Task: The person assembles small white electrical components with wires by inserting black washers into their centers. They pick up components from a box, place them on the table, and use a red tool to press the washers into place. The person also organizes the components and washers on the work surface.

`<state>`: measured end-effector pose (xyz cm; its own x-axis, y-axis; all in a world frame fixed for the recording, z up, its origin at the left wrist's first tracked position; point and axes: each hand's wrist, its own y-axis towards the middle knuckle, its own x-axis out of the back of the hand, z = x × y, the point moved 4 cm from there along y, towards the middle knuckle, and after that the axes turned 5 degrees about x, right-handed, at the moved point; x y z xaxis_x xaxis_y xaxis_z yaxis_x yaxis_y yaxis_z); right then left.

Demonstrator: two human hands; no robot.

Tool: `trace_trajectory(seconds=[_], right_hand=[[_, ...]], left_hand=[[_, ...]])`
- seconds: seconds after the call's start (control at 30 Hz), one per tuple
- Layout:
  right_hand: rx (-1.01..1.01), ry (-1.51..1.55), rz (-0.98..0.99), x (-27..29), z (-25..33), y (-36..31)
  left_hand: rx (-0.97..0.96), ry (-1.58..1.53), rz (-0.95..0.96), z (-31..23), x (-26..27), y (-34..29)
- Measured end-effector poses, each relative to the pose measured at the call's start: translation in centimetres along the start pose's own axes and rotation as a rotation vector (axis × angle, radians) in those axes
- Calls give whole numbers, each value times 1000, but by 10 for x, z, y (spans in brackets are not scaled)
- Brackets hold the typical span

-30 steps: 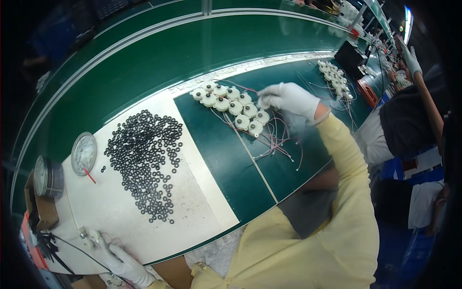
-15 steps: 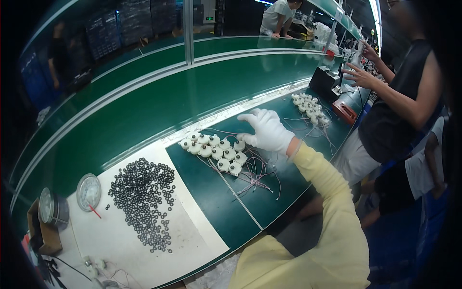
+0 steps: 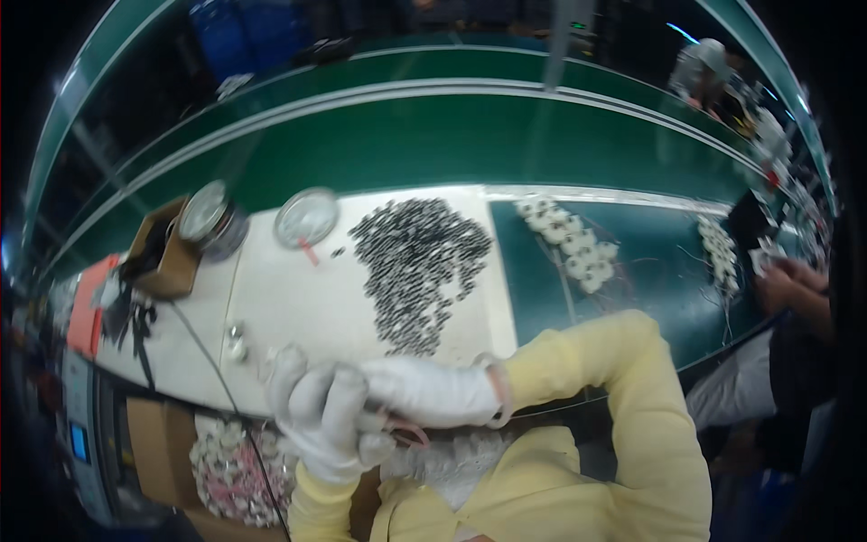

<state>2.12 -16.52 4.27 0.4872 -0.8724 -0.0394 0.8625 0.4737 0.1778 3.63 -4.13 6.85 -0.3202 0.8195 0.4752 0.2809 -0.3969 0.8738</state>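
Note:
My hands, both in white gloves and smeared by motion, meet in front of my body at the near edge of the white board (image 3: 298,307). My left hand (image 3: 321,415) is closed, its fingers curled; whatever it holds is hidden. Against it lies my right hand (image 3: 420,388), its fingers covered by the left. A loop of pink wire (image 3: 408,428) hangs just below where they meet. Beyond them spreads a pile of small black rings (image 3: 420,262). To its right, on the green mat, stands a cluster of round white wired parts (image 3: 578,244) with dark tops.
Below my left hand, an open carton (image 3: 163,452) holds many white parts with pink wires (image 3: 239,474). A clear jar (image 3: 212,221), a small brown box (image 3: 167,271) and a round dish (image 3: 307,217) stand behind. At right, a co-worker's hand (image 3: 790,280) is near more white parts (image 3: 718,253).
My right hand has left the white parts on the green mat and come back left to my left hand, now in view. The view has swung left, and the near carton shows.

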Motion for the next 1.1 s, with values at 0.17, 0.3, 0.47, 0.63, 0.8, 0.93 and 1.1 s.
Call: trace_trajectory(seconds=[0.17,0.3,0.47,0.63,0.8,0.93,1.1], right_hand=[[-705,470,-211,6,-2,-37],[-595,484,-379,47,0,-91],[-482,-5,-530,73,13,-117],[12,-1689,-221,70,9,-104],[-229,-1823,-212,71,-14,-112],[-142,-1767,-142,72,-20,-113],[-41,-1720,25,64,0,-104]], left_hand=[[212,223,43,74,15,-39],[463,515,93,155,4,-67],[686,580,343,192,-11,-84],[508,537,352,165,-20,-80],[447,539,197,127,-12,-53],[400,491,324,110,-21,-57],[391,411,385,104,-27,-72]])
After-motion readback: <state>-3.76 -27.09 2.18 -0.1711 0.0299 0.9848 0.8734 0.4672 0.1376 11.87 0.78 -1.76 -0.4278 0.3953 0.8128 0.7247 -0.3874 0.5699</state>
